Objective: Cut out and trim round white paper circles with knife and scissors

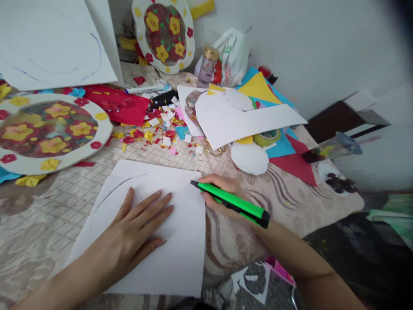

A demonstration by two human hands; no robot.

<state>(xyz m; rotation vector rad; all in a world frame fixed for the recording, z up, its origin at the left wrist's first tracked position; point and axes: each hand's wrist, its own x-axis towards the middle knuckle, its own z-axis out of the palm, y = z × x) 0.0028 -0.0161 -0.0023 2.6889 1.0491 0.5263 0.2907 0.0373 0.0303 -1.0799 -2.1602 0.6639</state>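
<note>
Across the lower view, a patterned tablecloth (48,232), crowded toward the back. Flat on its near part, a large white sheet (183,254). At upper left, a white card (64,38) marked with blue curves. Below that card, at far left, a rounded flowered panel (54,133) with a white rim; farther back, near the wall (297,51), a smaller upright panel (164,38) with similar yellow flowers.

Flat on the sheet, the left hand (125,234), palm down, fingers spread, gripping nothing. At the sheet's upper right edge, the right hand (227,183), fingers closed around a green-and-black cutter (232,200), nose pointing left over the paper. Blade out or drawn in, touching or just above: not possible to tell at this size. Near the sheet's upper left corner, a dark curved line (119,185). Beyond the sheet, a spill of tiny coloured scraps (155,122).

Possible trouble from here: a swivel of the sheet under too light a left palm, with a crooked stroke as result; a skid of the cutter toward the spread left fingertips after too hard a push; a nick in the tablecloth from heavy pressure through the paper.
</note>
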